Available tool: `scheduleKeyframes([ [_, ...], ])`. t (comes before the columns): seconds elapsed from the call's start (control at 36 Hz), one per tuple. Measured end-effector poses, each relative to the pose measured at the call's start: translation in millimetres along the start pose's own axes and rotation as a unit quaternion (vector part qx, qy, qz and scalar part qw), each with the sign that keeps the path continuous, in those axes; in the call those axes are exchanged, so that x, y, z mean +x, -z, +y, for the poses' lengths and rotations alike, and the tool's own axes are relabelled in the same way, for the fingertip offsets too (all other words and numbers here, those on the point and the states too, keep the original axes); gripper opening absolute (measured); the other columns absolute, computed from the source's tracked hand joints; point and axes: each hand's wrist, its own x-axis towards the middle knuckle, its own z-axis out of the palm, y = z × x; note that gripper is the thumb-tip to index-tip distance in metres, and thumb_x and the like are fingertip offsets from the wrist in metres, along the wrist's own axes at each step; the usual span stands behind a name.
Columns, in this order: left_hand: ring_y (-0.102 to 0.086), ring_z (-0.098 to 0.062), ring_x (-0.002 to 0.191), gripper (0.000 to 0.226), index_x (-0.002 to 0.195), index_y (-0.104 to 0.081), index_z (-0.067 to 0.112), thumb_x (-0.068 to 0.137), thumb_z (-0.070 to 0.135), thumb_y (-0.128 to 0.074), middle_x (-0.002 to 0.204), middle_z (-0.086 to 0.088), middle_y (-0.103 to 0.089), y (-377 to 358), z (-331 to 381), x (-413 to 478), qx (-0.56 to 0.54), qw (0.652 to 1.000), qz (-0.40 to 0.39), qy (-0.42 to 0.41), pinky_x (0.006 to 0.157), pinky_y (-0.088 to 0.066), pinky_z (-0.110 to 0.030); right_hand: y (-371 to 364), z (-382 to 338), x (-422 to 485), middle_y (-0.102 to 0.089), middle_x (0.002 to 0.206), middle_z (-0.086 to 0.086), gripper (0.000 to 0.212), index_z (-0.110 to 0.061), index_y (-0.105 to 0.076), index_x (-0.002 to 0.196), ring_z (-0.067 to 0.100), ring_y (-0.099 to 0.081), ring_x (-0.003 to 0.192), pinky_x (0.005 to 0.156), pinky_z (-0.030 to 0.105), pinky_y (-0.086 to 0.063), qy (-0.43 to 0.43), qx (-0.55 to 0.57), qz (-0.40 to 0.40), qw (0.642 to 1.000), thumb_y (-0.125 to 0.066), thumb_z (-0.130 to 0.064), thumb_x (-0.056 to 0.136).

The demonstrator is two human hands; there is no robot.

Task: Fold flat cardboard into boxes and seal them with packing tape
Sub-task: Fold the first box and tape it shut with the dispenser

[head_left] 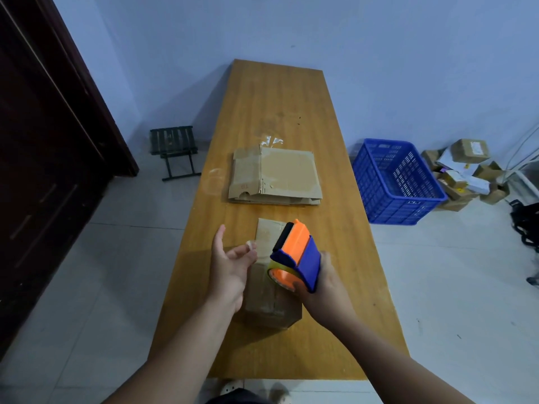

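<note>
Near end of the bench [291, 91]: I see the cardboard box [269, 304] here, a little left of the middle and well short of the near edge.
Box axis: its long side runs along the bench's length. One brown panel reaches toward the far end, and glossy tape lies over its top.
Tape dispenser [297, 255]: held in the air over the box, toward its right side. The orange nose with the black roller points to the far end of the bench and slightly left. The blue body trails back toward me, so its long axis lies roughly along the bench. The roll, on its orange core, faces left.
Right hand [323, 284]: wrapped around the blue rear of the dispenser, grasping it from below and behind.
Left hand [230, 266]: raised just left of the dispenser over the box's left edge, palm turned right and thumb up. The fingers are loosely curled, and I cannot make out anything held in them.
Flat cardboard stack [277, 176]: lies at mid-bench across most of the width, well apart from the box.
Writing: there is a small reddish mark near the stack's near-left corner, too blurred for me to read. The labels on the parcels [466, 170] heaped on the floor to the right are too small.
Floor: a blue crate [396, 182] stands by the bench's right edge and a folding stool [175, 150] to its left.
</note>
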Motion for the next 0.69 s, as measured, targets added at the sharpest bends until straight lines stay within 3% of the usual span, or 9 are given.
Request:
scheduleKeyframes([
  [0.06,-0.056,0.001,0.089,0.088,0.146,-0.021,0.039,0.081,0.008,-0.071,0.096,0.004,-0.065,1.0,1.7,-1.8,0.025,0.999,0.012,-0.024,0.09,-0.032,-0.036,-1.9,-1.6,1.2,-0.057,0.093,-0.015,0.044,-0.037,-0.035,0.105,-0.009,-0.058,0.082,0.058,0.023,-0.055,0.002,-0.021,0.002,1.0,-0.071,-0.047,0.081],
  [0.14,-0.059,0.004,0.086,0.091,0.148,-0.015,0.041,0.083,0.005,-0.068,0.095,0.004,-0.066,3.0,2.2,-3.7,0.074,0.995,0.03,-0.066,0.079,-0.037,-0.018,-4.5,-3.9,3.2,-0.055,0.096,-0.016,0.046,-0.033,-0.037,0.108,-0.002,-0.059,0.08,0.059,0.024,-0.056,0.009,-0.039,0.006,0.999,-0.07,-0.049,0.08],
  [0.25,-0.061,0.0,0.095,0.095,0.148,-0.007,0.042,0.086,0.0,-0.064,0.1,0.002,-0.066,4.1,-1.9,-7.9,0.132,0.982,0.051,-0.124,0.072,-0.04,-0.013,-4.6,-8.4,6.9,-0.05,0.093,-0.019,0.047,-0.034,-0.033,0.106,-0.003,-0.057,0.077,0.053,0.019,-0.051,0.011,-0.085,-0.002,0.996,-0.068,-0.051,0.08],
  [0.36,-0.059,0.014,0.089,0.096,0.147,-0.005,0.045,0.086,0.0,-0.064,0.098,0.008,-0.067,2.2,-2.4,-12.7,0.157,0.972,0.075,-0.159,0.059,-0.04,0.002,-5.0,-10.8,9.7,-0.05,0.09,-0.018,0.045,-0.033,-0.032,0.104,0.0,-0.057,0.076,0.056,0.022,-0.055,0.007,-0.109,-0.003,0.994,-0.068,-0.045,0.081],
  [0.5,-0.06,0.014,0.089,0.09,0.145,-0.009,0.048,0.087,0.007,-0.064,0.099,0.011,-0.07,0.8,-3.7,-16.9,0.118,0.979,0.091,-0.142,0.062,-0.041,-0.01,-7.7,-12.4,9.8,-0.048,0.091,-0.016,0.046,-0.034,-0.029,0.103,0.001,-0.057,0.077,0.057,0.024,-0.056,0.001,-0.119,0.002,0.993,-0.067,-0.048,0.081],
  [0.69,-0.056,0.02,0.081,0.086,0.148,-0.016,0.037,0.087,0.002,-0.064,0.095,0.012,-0.066,-4.3,4.5,-25.5,0.142,0.971,0.099,-0.164,0.057,-0.035,0.006,-5.8,-15.7,11.7,-0.048,0.097,-0.016,0.05,-0.037,-0.022,0.102,0.001,-0.055,0.081,0.059,0.022,-0.053,0.011,-0.156,-0.007,0.988,-0.067,-0.048,0.083],
])
